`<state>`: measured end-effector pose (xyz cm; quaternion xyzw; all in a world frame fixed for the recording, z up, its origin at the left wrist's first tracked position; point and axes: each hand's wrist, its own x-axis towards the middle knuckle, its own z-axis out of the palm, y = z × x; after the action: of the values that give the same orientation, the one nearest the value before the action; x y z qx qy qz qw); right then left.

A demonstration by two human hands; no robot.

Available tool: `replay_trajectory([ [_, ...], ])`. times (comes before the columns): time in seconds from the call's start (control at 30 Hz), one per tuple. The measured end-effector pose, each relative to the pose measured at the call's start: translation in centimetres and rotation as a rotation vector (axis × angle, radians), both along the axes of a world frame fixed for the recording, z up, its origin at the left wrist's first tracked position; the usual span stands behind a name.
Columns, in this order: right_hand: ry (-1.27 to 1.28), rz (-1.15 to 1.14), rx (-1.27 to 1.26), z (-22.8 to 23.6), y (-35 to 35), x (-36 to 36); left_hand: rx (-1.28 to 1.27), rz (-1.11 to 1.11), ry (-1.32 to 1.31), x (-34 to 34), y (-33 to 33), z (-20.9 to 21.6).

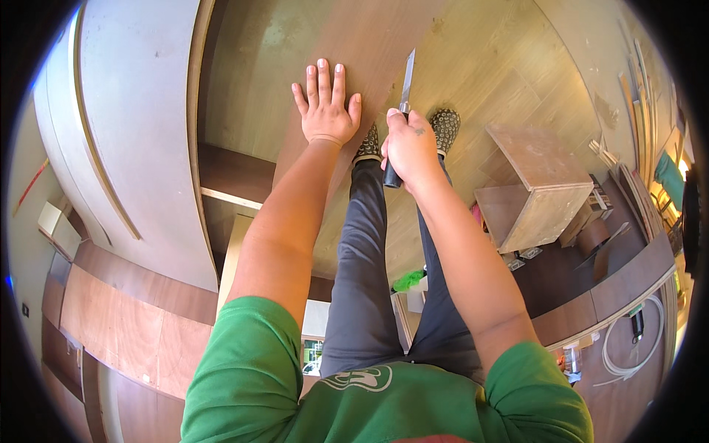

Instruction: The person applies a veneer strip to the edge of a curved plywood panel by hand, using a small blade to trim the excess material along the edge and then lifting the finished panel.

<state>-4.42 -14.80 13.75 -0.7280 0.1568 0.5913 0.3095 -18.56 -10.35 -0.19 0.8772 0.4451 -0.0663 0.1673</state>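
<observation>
My left hand lies flat with its fingers spread on a reddish-brown board. The board runs away from me along the open side of a cabinet. In my right hand is a utility knife, gripped round its black handle. Its long metal blade points away from me and up over the wood-look floor, apart from the board. The handle's lower end sticks out below my fist.
At the left stands a large pale cabinet panel, with a dark shelf beside it. To the right is a small wooden box frame. Wood strips lean at the far right, and a coiled white cable lies nearer me.
</observation>
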Motion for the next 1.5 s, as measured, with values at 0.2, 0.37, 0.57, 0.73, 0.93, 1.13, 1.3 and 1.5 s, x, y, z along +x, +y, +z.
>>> replay_trajectory([
  [0.2, 0.106, 0.088, -0.003, -6.3, -1.3, -0.1, 0.014, -0.036, 0.011, 0.6, -0.1, -0.3],
  [0.37, 0.025, -0.069, 0.105, -1.5, 0.6, 3.7, 0.020, -0.014, 0.000, 0.2, -0.1, -0.3],
  [0.57, -0.104, -0.332, 0.175, 0.8, -1.7, 9.2, 0.039, -0.041, 0.004, 0.4, -0.1, -0.4],
  [0.73, 0.121, -0.543, 0.124, 2.3, -14.1, 3.6, 0.072, -0.051, -0.005, 0.3, 0.1, -0.1],
  [0.93, 0.409, -0.577, -0.085, -0.3, -21.4, -6.0, -0.074, -0.110, -0.022, 6.3, 2.1, 2.1],
  [1.13, 0.478, -0.489, -0.001, -2.0, -20.9, -5.7, -0.030, -0.370, -0.034, 11.6, 1.1, 2.1],
  [1.3, 0.472, -0.548, 0.014, -2.1, -20.9, -5.6, -0.200, -0.713, -0.187, 12.2, 3.8, 4.4],
  [1.5, 0.509, -0.485, 0.019, -2.1, -20.6, -5.1, 0.051, -0.781, -0.072, 15.9, 11.0, 6.3],
])
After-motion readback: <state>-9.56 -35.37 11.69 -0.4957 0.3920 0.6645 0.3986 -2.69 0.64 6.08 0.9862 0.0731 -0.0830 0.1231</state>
